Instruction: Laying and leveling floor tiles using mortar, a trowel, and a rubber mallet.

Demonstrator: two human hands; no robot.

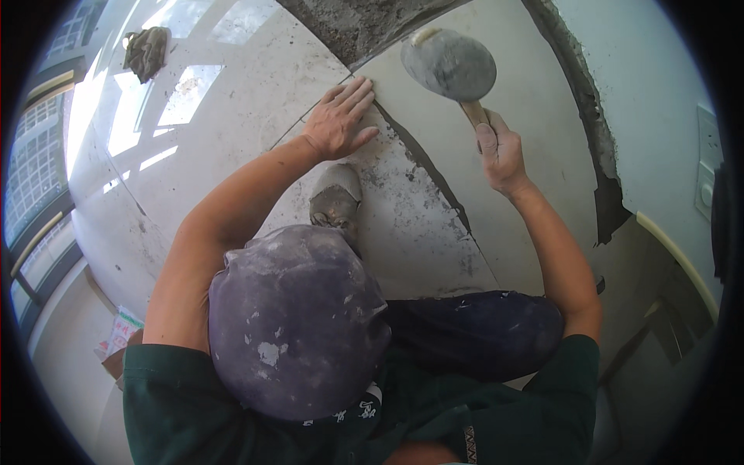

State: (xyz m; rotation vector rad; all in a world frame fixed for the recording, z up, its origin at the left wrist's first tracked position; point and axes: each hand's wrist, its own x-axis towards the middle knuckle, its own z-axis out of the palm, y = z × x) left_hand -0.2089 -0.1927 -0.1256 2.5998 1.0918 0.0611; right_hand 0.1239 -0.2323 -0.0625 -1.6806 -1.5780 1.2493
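Grey-headed mallet (449,68), just one, in right hand (502,156).

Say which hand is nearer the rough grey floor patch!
Left. The left hand lies palm-down on pale tiles, fingers just short of the patch. The right hand is farther away, to the right, gripping a round-headed grey mallet by its wooden handle.

Wide open over the shiny floor (232,139) at left, except for one grey lump (146,54). Blocked in the middle by left hand (341,120), shoe (337,198) and knee (298,318); blocked at right by mallet (449,66) and white wall (659,108).
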